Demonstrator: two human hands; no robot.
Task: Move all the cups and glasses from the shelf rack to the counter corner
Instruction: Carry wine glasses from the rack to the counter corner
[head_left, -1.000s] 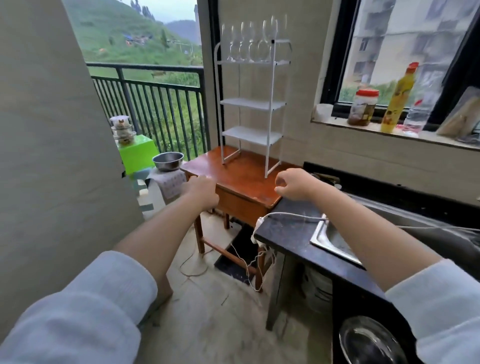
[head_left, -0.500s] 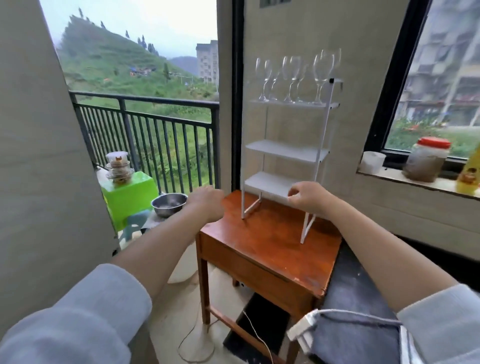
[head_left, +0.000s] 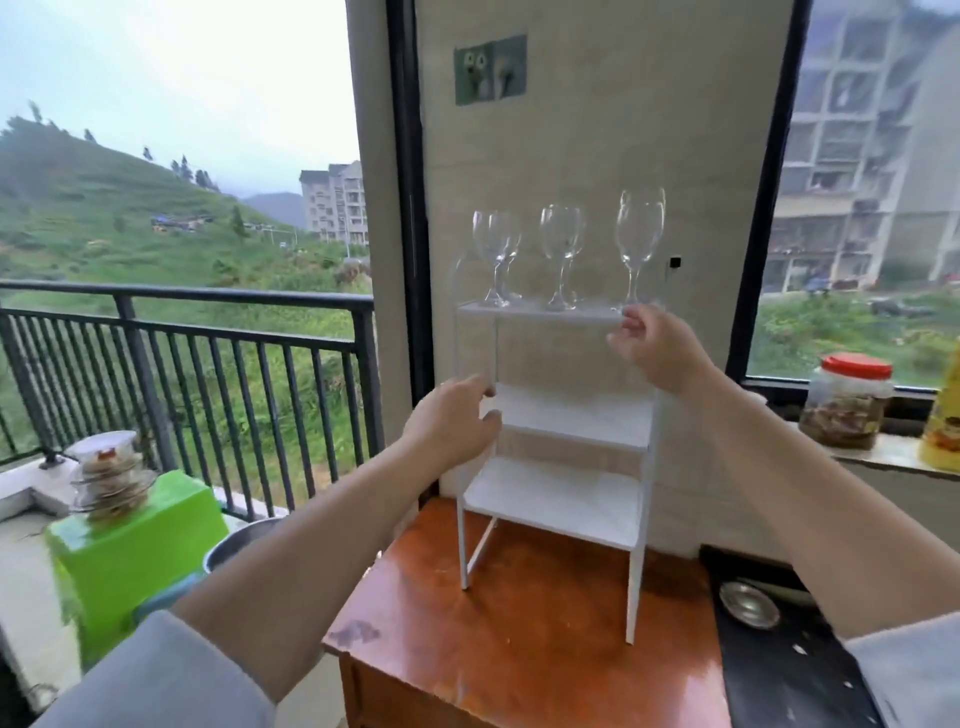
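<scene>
A white three-tier shelf rack (head_left: 561, 499) stands on a brown wooden table (head_left: 519, 639). Several clear wine glasses stand upright on its top shelf, among them a left one (head_left: 496, 241), a middle one (head_left: 561, 236) and a right one (head_left: 640, 228). My left hand (head_left: 454, 418) hovers with curled fingers at the rack's left front post, level with the middle shelf, holding nothing. My right hand (head_left: 657, 351) has its thumb and forefinger at the top shelf's right front corner, just below the right glass's foot. Whether they pinch anything is unclear.
The dark counter (head_left: 769, 680) adjoins the table on the right, with a small metal dish (head_left: 748, 605) on it. A red-lidded jar (head_left: 847, 402) and a yellow bottle (head_left: 943, 431) stand on the window sill. To the left are a green box (head_left: 135, 551), a metal bowl (head_left: 236, 540) and a balcony railing (head_left: 208, 332).
I have come closer to the rack and my view has tilted up. Both hands rose from the table's level: the left to the middle shelf, the right to the top shelf's corner.
</scene>
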